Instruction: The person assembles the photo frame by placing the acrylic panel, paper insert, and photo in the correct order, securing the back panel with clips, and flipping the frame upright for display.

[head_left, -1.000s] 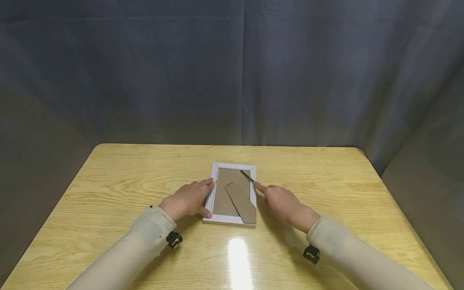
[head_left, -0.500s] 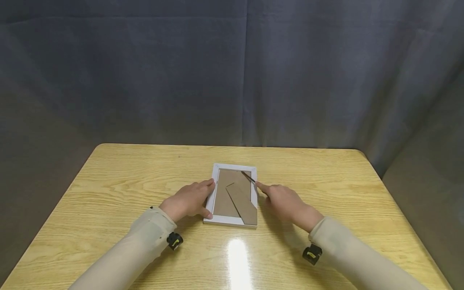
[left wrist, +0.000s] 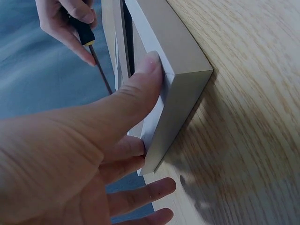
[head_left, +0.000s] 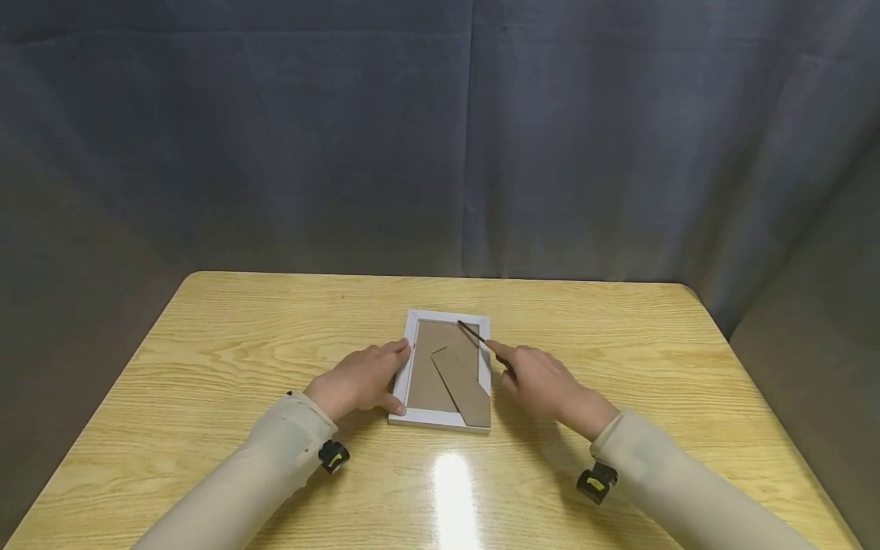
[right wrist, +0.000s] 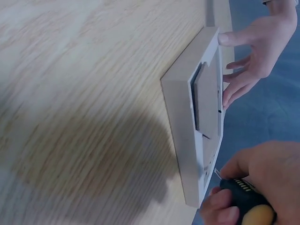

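A white picture frame [head_left: 428, 417] lies face down on the table, its brown backing board [head_left: 429, 382] with a stand flap [head_left: 466, 386] facing up. My left hand [head_left: 363, 378] rests against its left side. The thumb presses on the near left corner and the fingers spread along the left edge, as the left wrist view shows. My right hand [head_left: 543, 382] grips a screwdriver [left wrist: 83, 32] by its dark handle with yellow parts, index finger stretched along it. The screwdriver's thin shaft [head_left: 471, 331] slants over the right border, its tip at the far inner edge of the frame.
The wooden table [head_left: 241, 328] reaches out on all sides of the frame. A dark grey curtain [head_left: 330, 153] hangs behind its far edge. Small black cameras sit at both wrists, and a bright reflection lies on the near tabletop.
The screwdriver tip has shifted slightly toward the frame's far border, and more of the handle shows under my right hand. My left hand stays in its place on the frame.
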The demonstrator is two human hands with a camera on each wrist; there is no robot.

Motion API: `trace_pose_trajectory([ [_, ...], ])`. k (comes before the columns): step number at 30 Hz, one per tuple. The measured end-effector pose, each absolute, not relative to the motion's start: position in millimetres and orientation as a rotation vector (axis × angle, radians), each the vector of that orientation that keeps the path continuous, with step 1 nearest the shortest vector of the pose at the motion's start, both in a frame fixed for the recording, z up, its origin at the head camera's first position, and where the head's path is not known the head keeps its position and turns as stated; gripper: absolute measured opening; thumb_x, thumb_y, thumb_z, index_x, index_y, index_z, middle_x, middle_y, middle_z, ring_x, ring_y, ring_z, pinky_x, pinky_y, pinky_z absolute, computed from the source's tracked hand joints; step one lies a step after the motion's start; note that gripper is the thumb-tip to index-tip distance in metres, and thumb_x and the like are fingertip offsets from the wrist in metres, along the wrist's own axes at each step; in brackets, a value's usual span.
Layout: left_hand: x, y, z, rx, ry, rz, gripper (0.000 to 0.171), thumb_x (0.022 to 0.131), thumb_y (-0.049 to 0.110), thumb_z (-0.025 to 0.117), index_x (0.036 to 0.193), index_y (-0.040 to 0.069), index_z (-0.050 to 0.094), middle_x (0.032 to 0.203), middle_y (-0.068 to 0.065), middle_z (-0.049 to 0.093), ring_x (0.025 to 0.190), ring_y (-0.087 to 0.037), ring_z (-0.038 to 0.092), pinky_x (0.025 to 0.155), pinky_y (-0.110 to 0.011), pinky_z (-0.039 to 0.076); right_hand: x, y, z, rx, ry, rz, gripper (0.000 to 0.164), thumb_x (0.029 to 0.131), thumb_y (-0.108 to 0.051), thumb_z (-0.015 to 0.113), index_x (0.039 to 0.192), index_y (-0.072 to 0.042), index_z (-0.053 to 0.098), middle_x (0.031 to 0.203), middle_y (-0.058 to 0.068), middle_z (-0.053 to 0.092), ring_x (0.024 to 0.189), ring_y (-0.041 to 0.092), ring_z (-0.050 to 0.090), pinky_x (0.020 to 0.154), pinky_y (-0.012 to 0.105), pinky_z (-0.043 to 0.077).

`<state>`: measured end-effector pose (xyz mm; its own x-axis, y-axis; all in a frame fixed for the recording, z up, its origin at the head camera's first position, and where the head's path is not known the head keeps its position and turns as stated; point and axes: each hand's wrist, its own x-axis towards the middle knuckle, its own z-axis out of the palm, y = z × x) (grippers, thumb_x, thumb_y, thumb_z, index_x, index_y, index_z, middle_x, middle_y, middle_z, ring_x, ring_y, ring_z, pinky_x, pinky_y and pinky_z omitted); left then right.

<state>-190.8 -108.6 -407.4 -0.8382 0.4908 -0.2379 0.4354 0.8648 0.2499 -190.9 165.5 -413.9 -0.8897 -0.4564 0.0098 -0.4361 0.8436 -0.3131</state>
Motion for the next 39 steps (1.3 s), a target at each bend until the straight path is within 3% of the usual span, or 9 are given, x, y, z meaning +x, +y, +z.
trace_pose_trajectory([
  [16, -192.5, -108.9, -407.5, 0.716, 2.753, 0.224, 0.097, 0.069, 0.041, 0.076, 0.146, 0.0, 0.034, 0.154, -0.016, 0.027, 0.132, -0.037, 0.038, 0.105, -0.044, 0.035, -185.6, 154.5, -403.2, -0.804, 2.992, -0.474, 0.055, 0.085, -0.008, 0.046, 0.139, -0.015, 0.051, 0.058, -0.005, 0.035, 0.05, 0.009, 0.031, 0.041, 0.025, 0.027],
  [23, -192.4, -109.0, -405.7, 0.72, 2.752, 0.242, 0.096, 0.069, 0.04, 0.077, 0.145, -0.001, 0.035, 0.153, -0.016, 0.028, 0.131, -0.037, 0.038, 0.105, -0.045, 0.035, -183.2, 147.6, -399.7, -0.838, 2.994, -0.476, 0.055, 0.084, -0.007, 0.048, 0.139, -0.014, 0.051, 0.057, -0.004, 0.036, 0.05, 0.009, 0.032, 0.041, 0.024, 0.028],
  [39, -191.9, -113.0, -404.7, 0.709, 2.742, 0.252, 0.097, 0.069, 0.039, 0.077, 0.145, -0.001, 0.034, 0.153, -0.017, 0.028, 0.13, -0.039, 0.038, 0.105, -0.046, 0.036, -175.9, 127.3, -405.5, -0.876, 2.947, -0.455, 0.052, 0.084, -0.009, 0.055, 0.135, -0.018, 0.055, 0.074, -0.005, 0.056, 0.052, 0.008, 0.043, 0.04, 0.024, 0.037],
])
